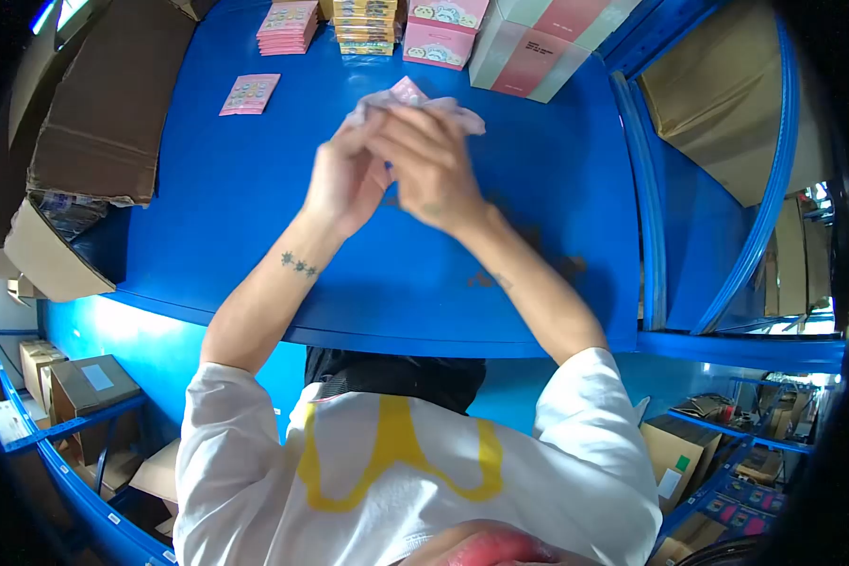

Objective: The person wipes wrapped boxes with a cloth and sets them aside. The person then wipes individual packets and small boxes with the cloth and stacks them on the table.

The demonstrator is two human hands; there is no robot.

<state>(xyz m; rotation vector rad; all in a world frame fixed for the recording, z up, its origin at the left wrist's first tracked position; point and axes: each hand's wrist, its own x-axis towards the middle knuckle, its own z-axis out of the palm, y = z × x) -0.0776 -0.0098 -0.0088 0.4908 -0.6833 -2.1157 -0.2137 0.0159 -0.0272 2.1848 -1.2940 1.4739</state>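
Over the blue table point(255, 208), my left hand point(338, 174) and my right hand point(429, 165) are brought together, fingers closed and blurred by motion. Between them is a pink packet point(406, 91) with a thin, pale, crumpled wrap point(466, 120) around or behind it. My fingers hide most of both, so how the wrap lies cannot be made out. A single flat pink packet point(250, 94) with small printed figures lies to the left, apart from my hands.
At the back stand a stack of pink packets point(288, 26), a pile of yellow packets point(364, 26), pink boxes point(436, 45) and a larger pink-and-grey box point(528, 57). An open cardboard carton point(99, 113) flanks the left side. Blue shelving point(646, 208) borders the right.
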